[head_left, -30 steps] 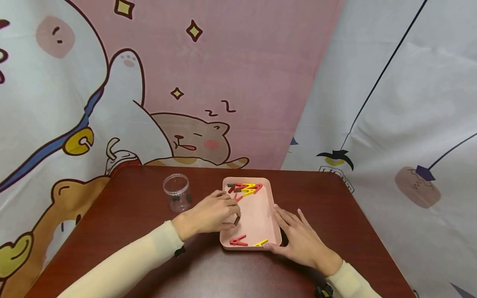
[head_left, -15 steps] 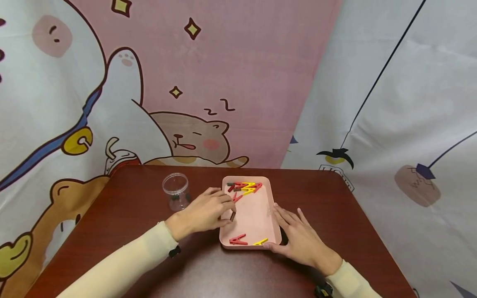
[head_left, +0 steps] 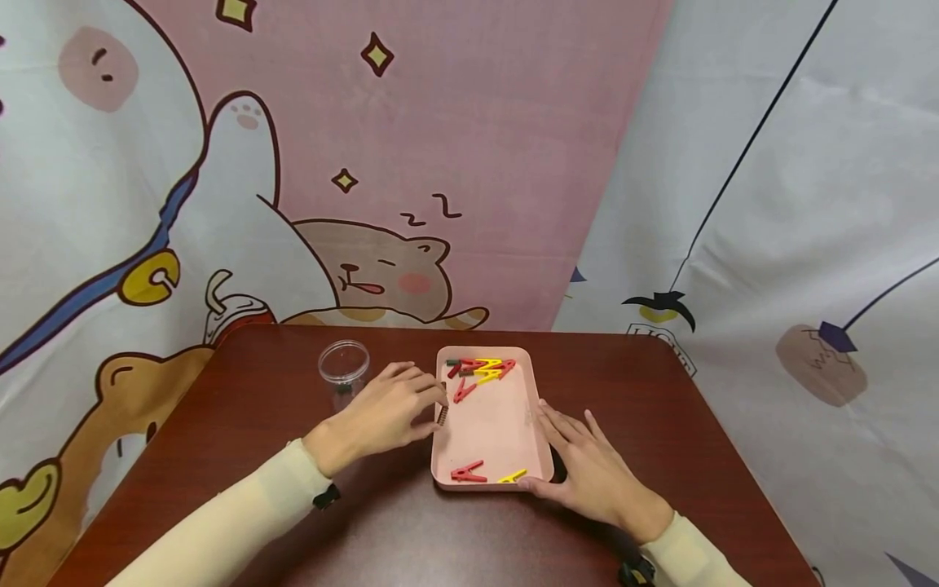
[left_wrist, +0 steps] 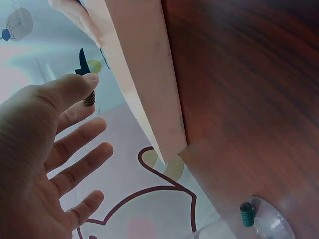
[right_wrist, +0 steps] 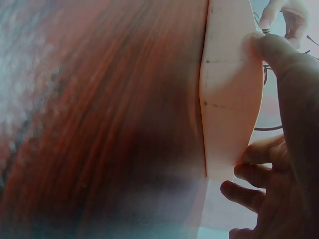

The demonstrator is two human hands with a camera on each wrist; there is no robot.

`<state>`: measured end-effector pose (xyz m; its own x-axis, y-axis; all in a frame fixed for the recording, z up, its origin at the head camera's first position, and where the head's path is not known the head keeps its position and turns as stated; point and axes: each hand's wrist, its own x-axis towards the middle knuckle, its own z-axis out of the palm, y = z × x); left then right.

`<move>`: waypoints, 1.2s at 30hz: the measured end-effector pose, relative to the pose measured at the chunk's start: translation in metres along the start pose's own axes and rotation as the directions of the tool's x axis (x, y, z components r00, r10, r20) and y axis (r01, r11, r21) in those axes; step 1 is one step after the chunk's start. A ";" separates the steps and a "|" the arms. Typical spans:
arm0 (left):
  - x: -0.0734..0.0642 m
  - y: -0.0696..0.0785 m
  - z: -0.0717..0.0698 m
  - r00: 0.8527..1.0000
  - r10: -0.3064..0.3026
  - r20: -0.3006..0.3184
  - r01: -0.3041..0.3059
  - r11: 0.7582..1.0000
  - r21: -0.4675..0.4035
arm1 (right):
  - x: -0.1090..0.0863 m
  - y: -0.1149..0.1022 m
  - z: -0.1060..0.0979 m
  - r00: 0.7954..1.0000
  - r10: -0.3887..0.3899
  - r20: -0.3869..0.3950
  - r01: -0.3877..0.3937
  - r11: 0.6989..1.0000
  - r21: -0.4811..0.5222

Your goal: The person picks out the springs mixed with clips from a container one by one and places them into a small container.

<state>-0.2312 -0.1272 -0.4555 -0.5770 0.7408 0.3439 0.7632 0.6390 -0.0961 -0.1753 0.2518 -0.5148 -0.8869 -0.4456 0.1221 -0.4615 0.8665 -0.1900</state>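
Observation:
My left hand (head_left: 381, 414) pinches a small dark coil spring (left_wrist: 89, 99) between thumb and index finger, over the left rim of the pink tray (head_left: 491, 432); its other fingers are spread in the left wrist view. My right hand (head_left: 590, 473) rests against the tray's right side, thumb at the near corner and fingers along the edge. At the tray's far end lie several red and yellow clip-shaped pieces (head_left: 487, 365) with small green and dark red coils. A red clip (head_left: 464, 392) lies just before them. Another red clip (head_left: 469, 472) and a yellow one (head_left: 513, 476) lie at the near end.
A clear round jar (head_left: 345, 363) stands left of the tray, partly behind my left hand. A green spring (left_wrist: 246, 214) shows in it. The dark wooden table (head_left: 623, 383) ends at a cartoon-printed cloth (head_left: 499, 163) behind.
My left hand has moved left with the spring, from over the tray's middle to its left rim, nearer the jar. The right hand and the tray stay in place.

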 end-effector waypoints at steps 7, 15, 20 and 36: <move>-0.001 -0.005 -0.008 0.999 -0.030 -0.037 0.030 1.000 -0.006 | 0.000 0.001 0.000 1.000 0.007 0.007 -0.007 1.000 0.008; -0.004 -0.012 -0.010 0.998 -0.061 -0.035 0.061 0.998 -0.009 | -0.001 0.002 0.000 1.000 0.008 0.001 -0.008 1.000 0.001; -0.005 -0.016 -0.012 0.995 -0.094 -0.045 0.092 0.995 -0.039 | -0.001 0.002 -0.001 1.000 0.007 -0.010 -0.007 1.000 -0.003; -0.020 -0.034 -0.020 0.972 -0.196 -0.132 0.185 0.979 -0.088 | -0.001 0.001 0.004 1.000 0.016 0.012 -0.016 1.000 0.006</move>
<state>-0.2399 -0.1678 -0.4406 -0.6716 0.5675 0.4763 0.6658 0.7444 0.0519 -0.1751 0.2522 -0.5186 -0.8944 -0.4342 0.1076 -0.4472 0.8723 -0.1975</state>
